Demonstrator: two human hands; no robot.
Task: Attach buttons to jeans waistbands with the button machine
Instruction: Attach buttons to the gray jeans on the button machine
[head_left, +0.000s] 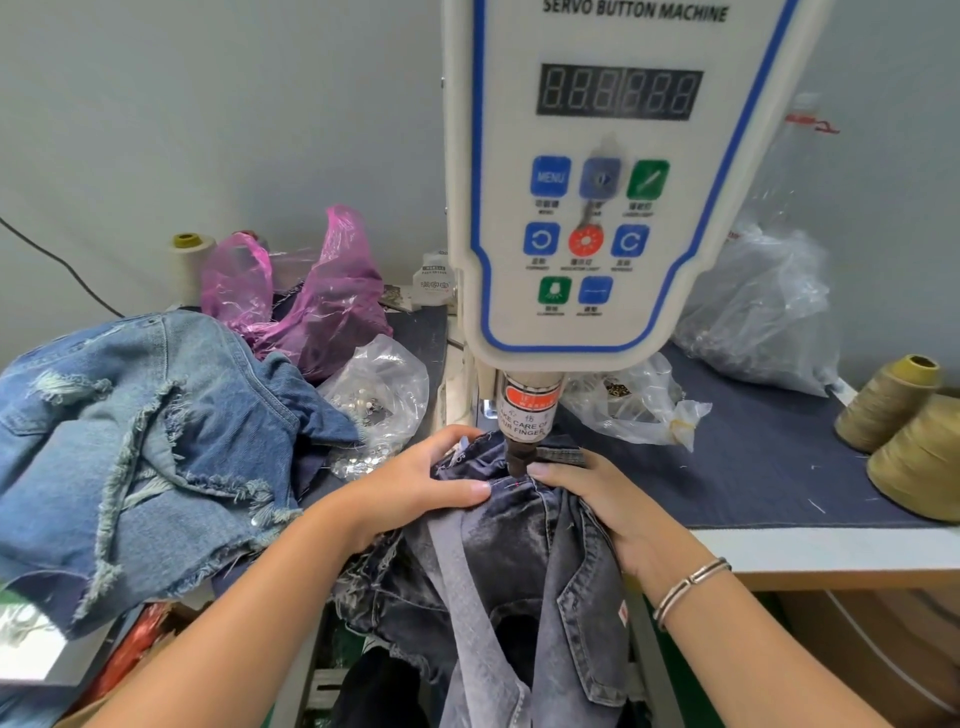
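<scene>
Two hands pin the dark jeans waistband (511, 486) under the button machine (597, 182) punch: left hand (415, 480) gripping bunched denim, right hand (597, 499) curled over the edge. Soft, floppy cloth, probably best held taut close beside the punch.

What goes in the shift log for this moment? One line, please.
stage: positioning | left hand and right hand grip dark jeans waistband | waistband under punch of button machine | button: not visible
</scene>
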